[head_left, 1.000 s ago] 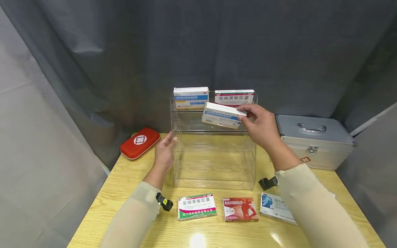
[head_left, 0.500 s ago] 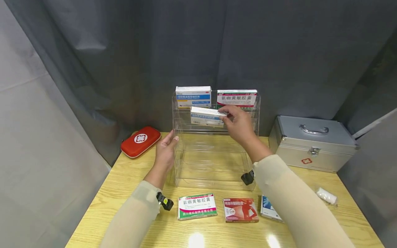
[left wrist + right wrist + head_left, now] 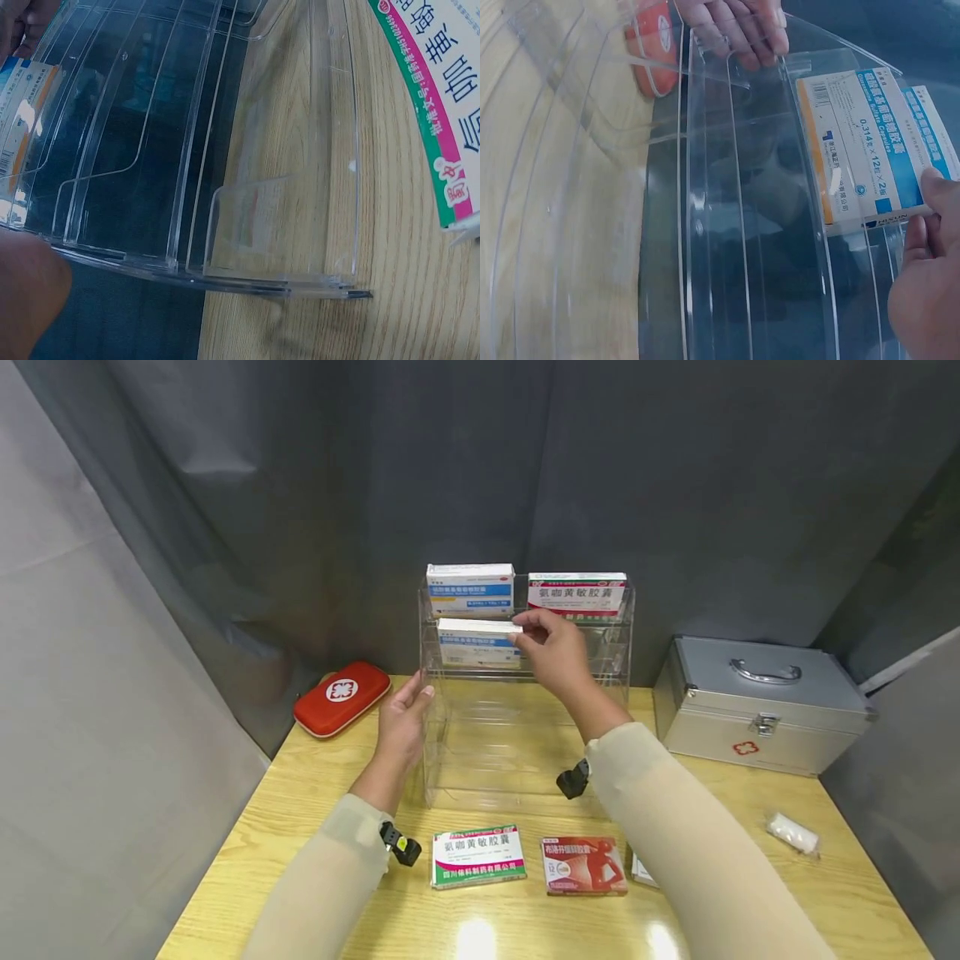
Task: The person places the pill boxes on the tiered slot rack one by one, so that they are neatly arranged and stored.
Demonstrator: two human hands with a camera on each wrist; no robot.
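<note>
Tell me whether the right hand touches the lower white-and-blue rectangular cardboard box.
Touching. The head view shows it: the right hand pinches the right end of the lower white-and-blue rectangular cardboard box between thumb and fingers.

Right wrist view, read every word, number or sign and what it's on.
Held box: "硫酸氨基葡萄糖胶囊"
Held box: "Glucosamine Sulfate Capsules"
Held box: "0.314克×12粒×2板"
Held box: "有限公司"
Red case: white emblem
Too blurred for certainty: rear box, other small print

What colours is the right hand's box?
The box is white, blue and orange; best in right wrist view.
</note>
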